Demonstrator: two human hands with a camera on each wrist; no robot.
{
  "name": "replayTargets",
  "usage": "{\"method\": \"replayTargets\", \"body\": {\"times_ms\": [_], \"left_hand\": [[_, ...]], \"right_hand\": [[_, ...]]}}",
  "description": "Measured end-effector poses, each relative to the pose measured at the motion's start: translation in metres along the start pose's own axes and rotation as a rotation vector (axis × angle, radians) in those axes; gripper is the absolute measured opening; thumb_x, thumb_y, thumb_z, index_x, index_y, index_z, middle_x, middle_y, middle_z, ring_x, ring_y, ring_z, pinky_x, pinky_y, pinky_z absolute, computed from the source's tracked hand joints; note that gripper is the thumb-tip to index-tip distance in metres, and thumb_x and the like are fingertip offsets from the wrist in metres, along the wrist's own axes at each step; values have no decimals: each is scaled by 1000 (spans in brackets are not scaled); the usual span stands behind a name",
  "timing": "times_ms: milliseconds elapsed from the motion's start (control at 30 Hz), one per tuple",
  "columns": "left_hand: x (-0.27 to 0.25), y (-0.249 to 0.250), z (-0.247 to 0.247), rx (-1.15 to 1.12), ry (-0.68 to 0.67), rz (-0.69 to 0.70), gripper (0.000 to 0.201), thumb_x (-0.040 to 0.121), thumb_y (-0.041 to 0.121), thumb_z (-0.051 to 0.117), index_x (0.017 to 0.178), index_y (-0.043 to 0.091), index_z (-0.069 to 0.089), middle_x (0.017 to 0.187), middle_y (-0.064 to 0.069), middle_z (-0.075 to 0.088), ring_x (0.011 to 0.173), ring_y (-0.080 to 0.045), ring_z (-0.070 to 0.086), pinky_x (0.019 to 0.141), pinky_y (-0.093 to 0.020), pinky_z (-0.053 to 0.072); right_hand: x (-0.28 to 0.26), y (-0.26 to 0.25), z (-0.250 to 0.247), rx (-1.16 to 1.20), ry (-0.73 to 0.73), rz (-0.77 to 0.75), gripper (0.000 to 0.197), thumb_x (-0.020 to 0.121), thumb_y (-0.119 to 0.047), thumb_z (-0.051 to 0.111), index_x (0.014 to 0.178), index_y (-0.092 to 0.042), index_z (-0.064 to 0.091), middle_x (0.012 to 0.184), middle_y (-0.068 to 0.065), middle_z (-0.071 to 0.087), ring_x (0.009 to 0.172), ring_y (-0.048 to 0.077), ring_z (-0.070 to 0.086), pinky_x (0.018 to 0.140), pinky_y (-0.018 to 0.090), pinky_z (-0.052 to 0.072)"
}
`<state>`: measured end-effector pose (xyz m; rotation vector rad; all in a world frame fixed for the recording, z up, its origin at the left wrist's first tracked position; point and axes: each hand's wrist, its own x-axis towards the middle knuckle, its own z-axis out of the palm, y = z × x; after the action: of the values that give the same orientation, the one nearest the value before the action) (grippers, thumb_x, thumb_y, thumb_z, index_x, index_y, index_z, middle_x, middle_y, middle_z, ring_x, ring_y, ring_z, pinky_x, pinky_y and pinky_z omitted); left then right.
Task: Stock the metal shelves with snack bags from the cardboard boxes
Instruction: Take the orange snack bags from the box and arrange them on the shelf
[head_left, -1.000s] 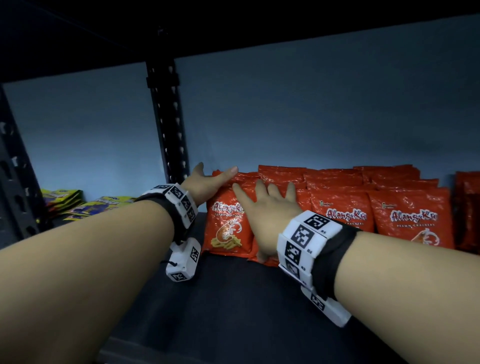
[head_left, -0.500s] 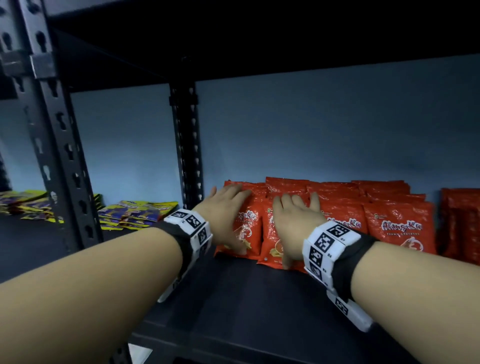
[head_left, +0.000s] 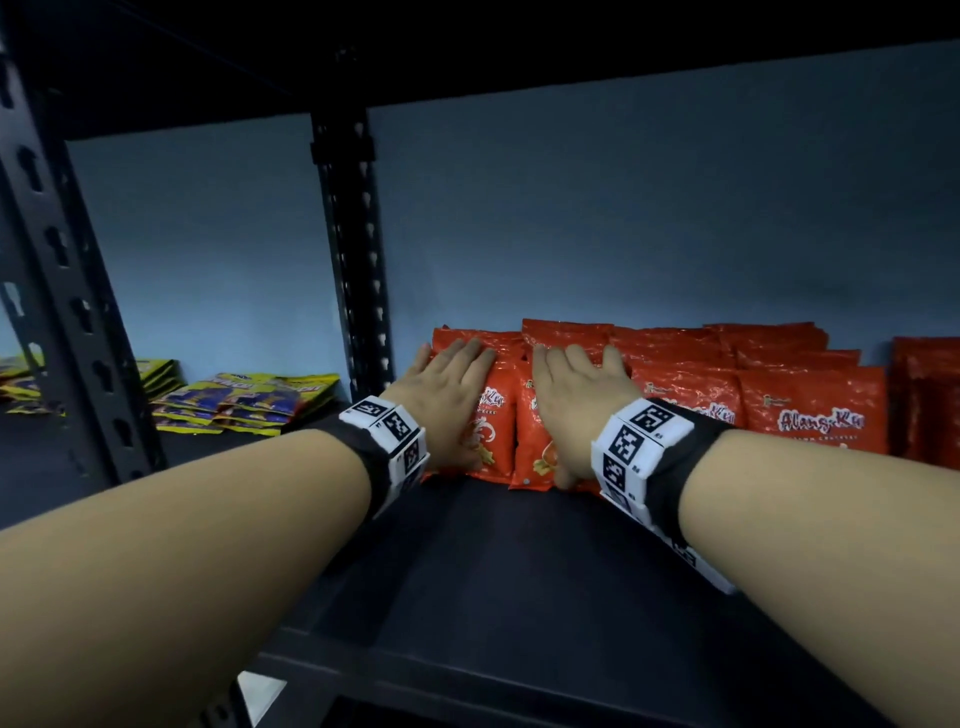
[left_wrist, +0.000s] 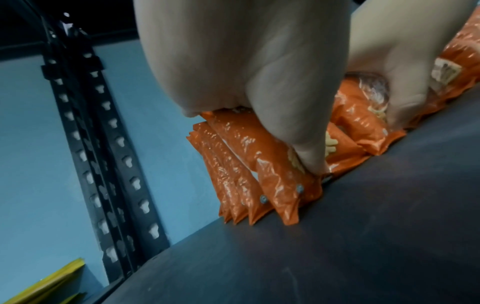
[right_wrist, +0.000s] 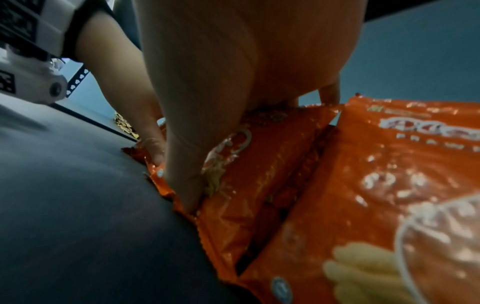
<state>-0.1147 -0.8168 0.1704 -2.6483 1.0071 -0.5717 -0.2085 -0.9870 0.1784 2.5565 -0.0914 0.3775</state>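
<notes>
Red-orange snack bags (head_left: 810, 410) stand in rows at the back of the dark metal shelf (head_left: 519, 571). My left hand (head_left: 452, 384) lies flat, fingers straight, against the front of the leftmost upright bag (head_left: 491, 415); its thumb reaches the bag's lower edge (left_wrist: 309, 162). My right hand (head_left: 576, 384) presses flat on the neighbouring bag (head_left: 535, 447), thumb down at the bag's bottom seam (right_wrist: 187, 197). Several bags stand packed behind the left one (left_wrist: 233, 181). Neither hand curls round a bag.
A perforated black upright post (head_left: 358, 260) stands just left of the bags. Yellow and blue snack packs (head_left: 244, 400) lie flat on the adjoining shelf beyond it. A front post (head_left: 67, 291) rises at left. The blue wall (head_left: 623, 218) backs the shelf.
Both hands have slid from the bags' tops down onto their fronts and stay pressed there. The head view has pulled back and shifted left, showing more of the left shelf.
</notes>
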Motion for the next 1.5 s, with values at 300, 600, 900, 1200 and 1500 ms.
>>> {"method": "replayTargets", "body": {"times_ms": [300, 600, 900, 1200, 1500], "left_hand": [[-7, 7, -4, 23, 44, -47, 140, 70, 77, 71, 160, 11, -13, 171, -9, -6, 158, -27, -7, 125, -59, -5], [-25, 31, -35, -151, 129, -10, 149, 58, 82, 76, 162, 14, -5, 170, -7, 3, 158, -24, 0, 126, -53, -6], [-13, 89, -43, -1, 64, -11, 152, 54, 83, 78, 161, 12, -3, 168, -14, 12, 157, -32, 8, 126, -59, 3], [5, 96, -36, 30, 112, -42, 139, 62, 79, 74, 160, 10, 4, 160, -13, 25, 152, -32, 22, 125, -60, 9], [5, 103, -42, 35, 91, -72, 148, 59, 86, 71, 160, 8, -5, 168, -15, 8, 157, -32, 4, 125, -62, 2]], "right_hand": [[-4, -1, 0, 51, 82, 39, 130, 78, -50, 79, 157, 8, -7, 160, 23, 23, 147, 35, 25, 117, 65, 22], [-35, 40, -23, 191, -11, 24, 175, 38, -73, 91, 159, 0, -12, 166, 16, 11, 153, 31, 13, 121, 60, 17], [-77, 88, 3, 198, -103, 45, 161, 49, -66, 92, 161, -9, -9, 167, 12, 11, 154, 31, 12, 121, 62, 18], [-65, 74, 27, 94, 35, 80, 150, 52, -58, 93, 160, -2, 4, 148, 10, 34, 136, 30, 35, 110, 60, 27], [-67, 80, 24, 136, 23, 97, 153, 50, -65, 92, 160, -3, 5, 153, 11, 30, 140, 31, 32, 111, 58, 28]]}}
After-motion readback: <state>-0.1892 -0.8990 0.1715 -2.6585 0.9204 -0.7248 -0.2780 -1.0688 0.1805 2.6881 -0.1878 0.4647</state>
